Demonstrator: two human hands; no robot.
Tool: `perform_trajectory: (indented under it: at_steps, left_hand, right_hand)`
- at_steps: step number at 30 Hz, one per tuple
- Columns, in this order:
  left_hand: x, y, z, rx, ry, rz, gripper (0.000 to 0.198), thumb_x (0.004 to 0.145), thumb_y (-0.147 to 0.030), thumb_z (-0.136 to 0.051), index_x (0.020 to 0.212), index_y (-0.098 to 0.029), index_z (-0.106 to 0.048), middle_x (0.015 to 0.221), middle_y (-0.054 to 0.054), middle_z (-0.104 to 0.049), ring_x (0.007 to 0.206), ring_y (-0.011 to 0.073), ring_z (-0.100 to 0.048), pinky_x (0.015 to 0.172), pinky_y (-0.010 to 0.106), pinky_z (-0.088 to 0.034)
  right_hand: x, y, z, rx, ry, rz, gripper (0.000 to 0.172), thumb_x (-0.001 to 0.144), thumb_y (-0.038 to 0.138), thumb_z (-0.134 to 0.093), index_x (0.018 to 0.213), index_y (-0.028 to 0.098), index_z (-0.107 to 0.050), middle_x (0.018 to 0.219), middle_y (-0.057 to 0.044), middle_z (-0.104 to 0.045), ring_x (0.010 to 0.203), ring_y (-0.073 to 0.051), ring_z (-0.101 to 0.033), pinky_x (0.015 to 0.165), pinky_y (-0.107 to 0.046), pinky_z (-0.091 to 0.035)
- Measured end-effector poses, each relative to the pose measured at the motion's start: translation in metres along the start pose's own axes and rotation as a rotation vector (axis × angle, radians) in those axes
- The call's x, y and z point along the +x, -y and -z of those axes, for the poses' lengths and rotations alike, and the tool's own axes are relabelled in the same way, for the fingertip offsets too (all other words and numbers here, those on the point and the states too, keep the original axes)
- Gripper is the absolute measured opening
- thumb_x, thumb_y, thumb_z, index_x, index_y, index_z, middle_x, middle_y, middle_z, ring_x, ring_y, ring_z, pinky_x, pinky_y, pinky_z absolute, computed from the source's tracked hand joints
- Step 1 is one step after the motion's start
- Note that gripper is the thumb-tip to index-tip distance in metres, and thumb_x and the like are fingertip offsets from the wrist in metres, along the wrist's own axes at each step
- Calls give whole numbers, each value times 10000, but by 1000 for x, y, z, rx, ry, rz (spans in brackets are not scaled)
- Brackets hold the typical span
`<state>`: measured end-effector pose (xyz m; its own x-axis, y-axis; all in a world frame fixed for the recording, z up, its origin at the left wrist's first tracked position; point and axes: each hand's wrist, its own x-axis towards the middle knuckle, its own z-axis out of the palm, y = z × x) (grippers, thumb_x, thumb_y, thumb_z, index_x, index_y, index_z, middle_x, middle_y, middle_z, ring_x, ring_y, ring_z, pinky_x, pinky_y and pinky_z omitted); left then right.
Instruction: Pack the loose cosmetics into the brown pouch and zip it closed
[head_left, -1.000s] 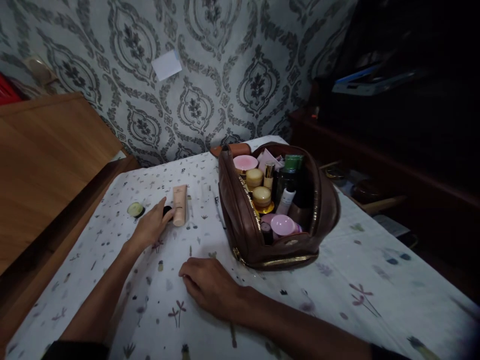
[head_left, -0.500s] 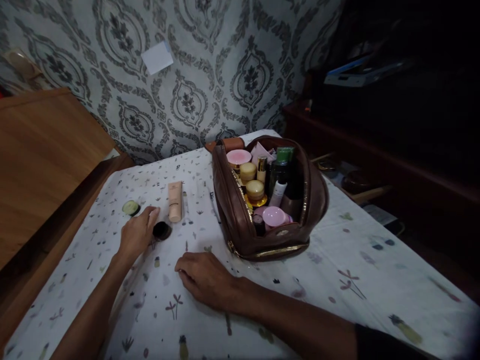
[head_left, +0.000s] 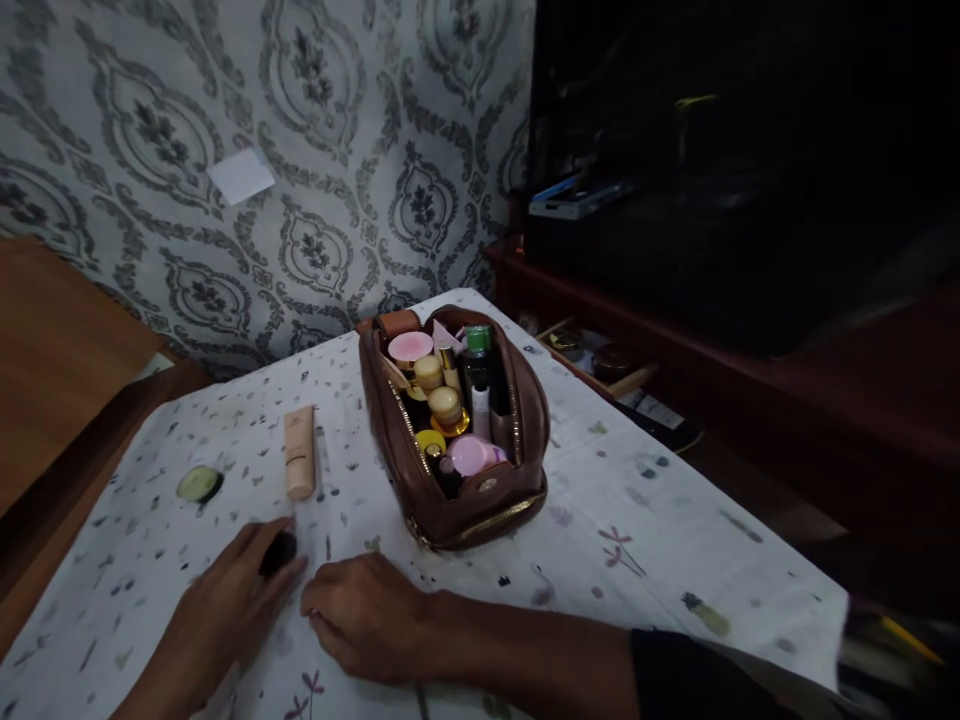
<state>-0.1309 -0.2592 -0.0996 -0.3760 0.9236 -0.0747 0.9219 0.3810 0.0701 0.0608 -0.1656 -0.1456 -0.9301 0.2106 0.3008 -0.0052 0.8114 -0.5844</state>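
Observation:
A small black round jar (head_left: 278,552) is between the thumb and fingers of my left hand (head_left: 225,590), low over the white printed cloth. Close beside it, my right hand (head_left: 371,610) rests on the cloth with curled fingers; whatever they hold, if anything, is hidden. Beyond the hands lies a beige cosmetic tube (head_left: 299,450). Further left is a round pale-green-topped container (head_left: 199,484). An unzipped brown leather cosmetic bag (head_left: 531,400) stands past my right hand. Inside it are a pink round lid (head_left: 410,347), a green-capped bottle (head_left: 478,350), yellowish jars and a lilac-capped tube (head_left: 472,455).
The printed cloth (head_left: 622,500) covers the table. At its right side, an open drawer (head_left: 634,381) holds small items beneath a dark red cabinet (head_left: 517,280). Brown wooden furniture (head_left: 67,340) stands at the left. A patterned wall (head_left: 315,200) closes off the back.
My left hand has come to the black jar and closed around it. My right hand stays curled beside it. The view has turned right, shifting everything leftward in the picture.

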Motion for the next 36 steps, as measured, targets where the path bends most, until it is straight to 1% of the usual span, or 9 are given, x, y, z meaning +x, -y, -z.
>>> perform_trajectory:
  at_steps: [4, 7, 9, 14, 18, 23, 27, 30, 36]
  left_hand:
    - [1, 13, -5, 79, 124, 60, 633, 883, -557, -466, 1444, -277, -553, 1427, 116, -626, 1251, 353, -662, 968, 480, -569]
    - [5, 23, -3, 68, 251, 28, 646, 901, -556, -472, 1486, -283, -508, 1431, 128, -614, 1201, 337, -689, 942, 470, -578]
    - [7, 26, -2, 41, 283, -5, 586, 918, -547, -460, 1440, -294, -541, 1384, 117, -642, 1175, 323, -702, 936, 459, -580]
    - [9, 20, -7, -22, 188, -78, 433, 894, -508, -480, 1217, -282, -659, 1259, 91, -724, 1129, 315, -719, 970, 441, -578]
    - [11, 12, -9, -62, 107, -147, 427, 849, -428, -523, 1229, -309, -675, 1261, 56, -737, 1180, 301, -701, 1035, 419, -563]
    - [16, -5, -3, -36, 180, -207, 535, 812, -267, -479, 1314, -298, -660, 1411, 48, -663, 1277, 270, -657, 1101, 400, -525]
    - [18, -14, -3, 94, 172, -126, 618, 872, -242, -435, 1482, -273, -531, 1551, 89, -544, 1356, 291, -601, 1109, 457, -510]
    - [19, -15, -5, 173, 195, -92, 557, 889, -241, -464, 1434, -241, -577, 1499, 125, -587, 1355, 312, -599, 1074, 454, -529]
    - [22, -11, -3, 72, 195, -238, 571, 847, -154, -483, 1365, -348, -624, 1482, 8, -612, 1270, 239, -663, 1038, 341, -552]
  right_hand:
    - [0, 1, 2, 2, 27, -23, 161, 934, 215, -601, 1061, 174, -691, 1061, -62, -777, 848, -198, -727, 665, -275, -495]
    - [1, 1, 3, -14, 44, -22, 163, 936, 233, -604, 1053, 173, -700, 1068, -67, -774, 857, -193, -724, 688, -266, -516]
    - [1, 1, 3, -23, 42, -21, 174, 939, 244, -602, 1060, 168, -702, 1064, -72, -773, 851, -196, -723, 692, -267, -525]
    - [0, 3, 6, -27, 53, -30, 213, 942, 230, -588, 1113, 165, -697, 1074, -77, -774, 858, -202, -729, 692, -273, -537]
    - [1, 4, 8, -15, 49, -32, 188, 943, 225, -583, 1066, 157, -708, 1071, -85, -773, 867, -207, -733, 681, -276, -546]
    - [2, 4, 6, -15, 48, -39, 156, 930, 225, -598, 1019, 158, -707, 1024, -81, -775, 828, -206, -734, 653, -275, -548]
    - [3, 3, 4, -6, 31, -25, 144, 917, 205, -603, 1008, 152, -702, 1105, -81, -769, 854, -207, -741, 670, -279, -556]
    - [2, 2, 2, -5, 15, -14, 157, 922, 205, -594, 1025, 146, -697, 1170, -79, -759, 884, -212, -744, 679, -283, -561]
    - [3, 0, -4, -21, 13, -2, 158, 935, 249, -587, 999, 156, -697, 1095, -61, -777, 861, -215, -750, 638, -281, -552]
